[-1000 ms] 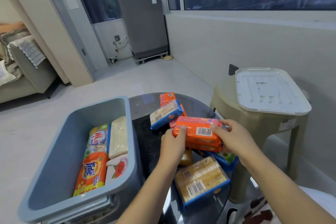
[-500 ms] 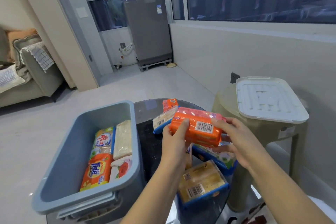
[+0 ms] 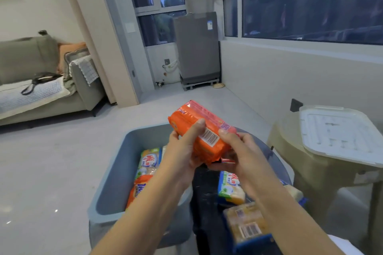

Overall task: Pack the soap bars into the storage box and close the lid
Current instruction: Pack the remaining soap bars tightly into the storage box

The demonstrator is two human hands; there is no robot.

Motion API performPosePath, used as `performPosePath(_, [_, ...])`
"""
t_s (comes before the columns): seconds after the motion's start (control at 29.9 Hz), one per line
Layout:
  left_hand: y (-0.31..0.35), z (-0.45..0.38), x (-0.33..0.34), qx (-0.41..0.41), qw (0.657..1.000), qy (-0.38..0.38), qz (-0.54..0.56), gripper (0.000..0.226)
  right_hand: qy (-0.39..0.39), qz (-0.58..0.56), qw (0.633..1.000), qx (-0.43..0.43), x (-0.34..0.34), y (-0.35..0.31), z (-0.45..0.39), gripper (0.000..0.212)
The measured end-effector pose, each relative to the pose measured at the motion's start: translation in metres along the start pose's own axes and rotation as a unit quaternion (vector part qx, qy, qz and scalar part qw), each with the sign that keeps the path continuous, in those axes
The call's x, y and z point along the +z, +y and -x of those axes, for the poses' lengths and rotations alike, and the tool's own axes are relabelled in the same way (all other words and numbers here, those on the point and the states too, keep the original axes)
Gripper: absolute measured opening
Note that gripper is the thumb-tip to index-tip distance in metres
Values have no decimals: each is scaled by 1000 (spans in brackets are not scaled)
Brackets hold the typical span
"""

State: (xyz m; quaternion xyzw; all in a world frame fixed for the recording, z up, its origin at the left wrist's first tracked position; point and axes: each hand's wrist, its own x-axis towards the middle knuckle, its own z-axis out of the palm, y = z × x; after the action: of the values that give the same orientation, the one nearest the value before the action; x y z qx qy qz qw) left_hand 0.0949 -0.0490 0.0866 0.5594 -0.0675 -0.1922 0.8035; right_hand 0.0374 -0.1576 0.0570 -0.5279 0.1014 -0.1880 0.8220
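Round dark table (image 3: 207, 203): orange pack (image 3: 204, 133) lifted clear since a second ago, now held above the box (image 3: 116, 182).
Left hand (image 3: 182, 151) and right hand (image 3: 240, 151) curl fingers around the pack ends. Box left half stands free; near rim is the edge to clear. Lid (image 3: 339, 134) waits on the stool (image 3: 290, 161).

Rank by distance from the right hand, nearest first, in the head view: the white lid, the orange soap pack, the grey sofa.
1. orange soap pack: held in the right hand, shared with the left.
2. white lid: on the stool to the right.
3. grey sofa: far left, across the room.
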Motion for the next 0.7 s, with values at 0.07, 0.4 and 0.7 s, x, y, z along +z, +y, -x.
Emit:
performPosePath(0.07, [9, -2, -19, -3, 999, 21, -32, 45, -24, 18, 999, 13, 14, 7, -6, 50])
performPosePath(0.4, [34, -51, -96, -173, 982, 65, -24, 53, -77, 312, 947, 3, 47, 36, -52, 29])
performPosePath(0.7, [16, -86, -110, -259, 942, 30, -213, 27, -134, 317, 939, 8, 46, 70, -45, 54])
